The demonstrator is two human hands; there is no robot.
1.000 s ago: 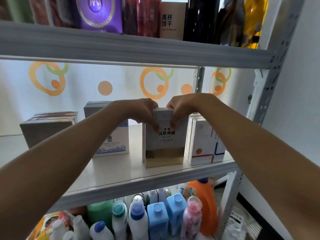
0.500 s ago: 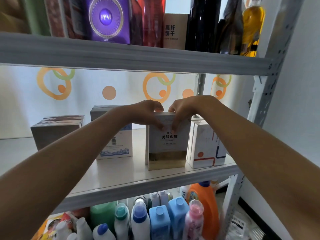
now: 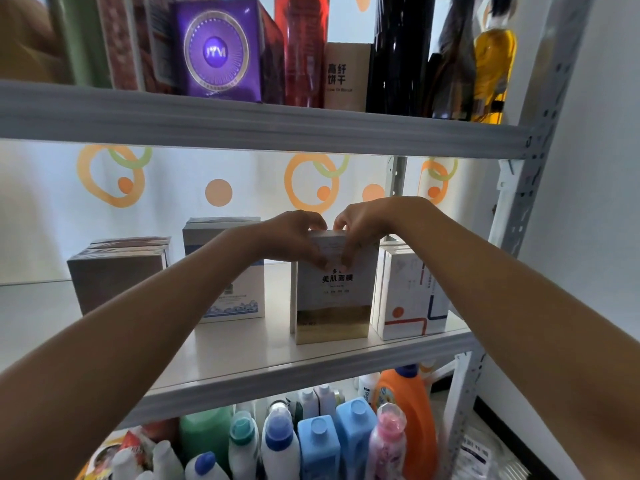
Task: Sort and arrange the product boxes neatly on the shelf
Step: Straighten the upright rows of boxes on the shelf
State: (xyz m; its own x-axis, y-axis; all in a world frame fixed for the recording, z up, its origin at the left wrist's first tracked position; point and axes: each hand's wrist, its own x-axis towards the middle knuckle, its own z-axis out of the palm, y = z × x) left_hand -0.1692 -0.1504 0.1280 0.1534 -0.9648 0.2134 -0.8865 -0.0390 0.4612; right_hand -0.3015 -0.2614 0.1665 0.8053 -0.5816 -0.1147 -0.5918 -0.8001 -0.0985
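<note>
A white-and-gold box (image 3: 334, 299) stands upright near the front of the middle shelf (image 3: 242, 355). My left hand (image 3: 294, 237) and my right hand (image 3: 363, 226) both grip its top edge, fingers curled over the front face. A white box with red and blue lines (image 3: 412, 299) stands right beside it on the right. Left of it, set further back, is a white box with a blue band (image 3: 235, 299). A stack of brown boxes (image 3: 117, 271) lies at the far left.
The upper shelf (image 3: 242, 123) carries a purple box (image 3: 218, 50), a red bottle, a beige box, dark bottles and a yellow bottle. Below stand several detergent bottles (image 3: 318, 441), one large and orange. A perforated metal upright (image 3: 533, 188) bounds the right side.
The camera view has tilted up a little, showing more of the upper shelf. Both hands stay on the white-and-gold box, which stands about where it was.
</note>
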